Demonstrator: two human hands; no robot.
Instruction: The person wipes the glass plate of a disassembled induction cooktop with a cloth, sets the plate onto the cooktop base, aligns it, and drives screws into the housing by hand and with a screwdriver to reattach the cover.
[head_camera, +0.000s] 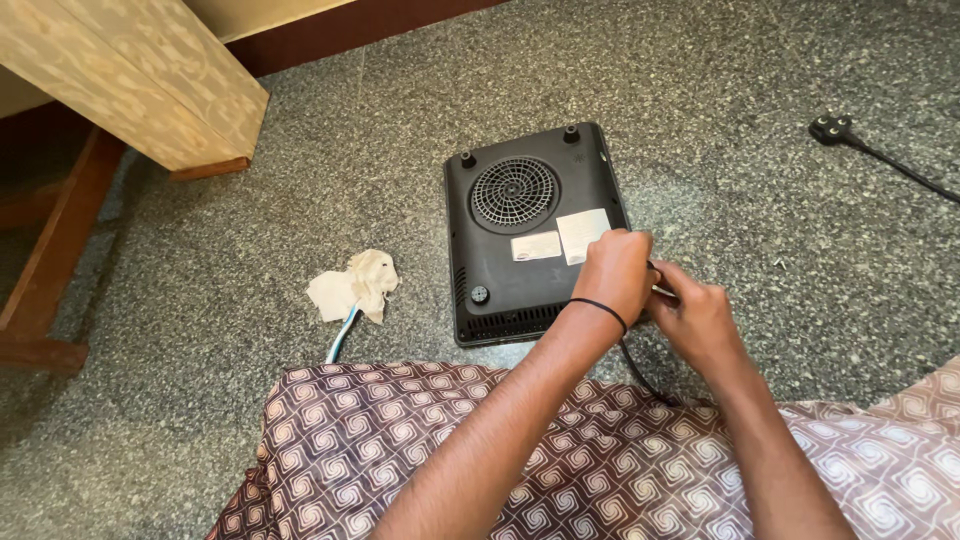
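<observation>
1. One black cooktop lies upside down on the speckled floor, just in front of my knees, with one round fan grille and two white labels showing.
2. My left hand rests curled on its near right corner.
3. My right hand is closed around the one black cord there.
4. One plug lies near the floor's far right edge.
5. One crumpled white cloth sits left of the cooktop.
</observation>
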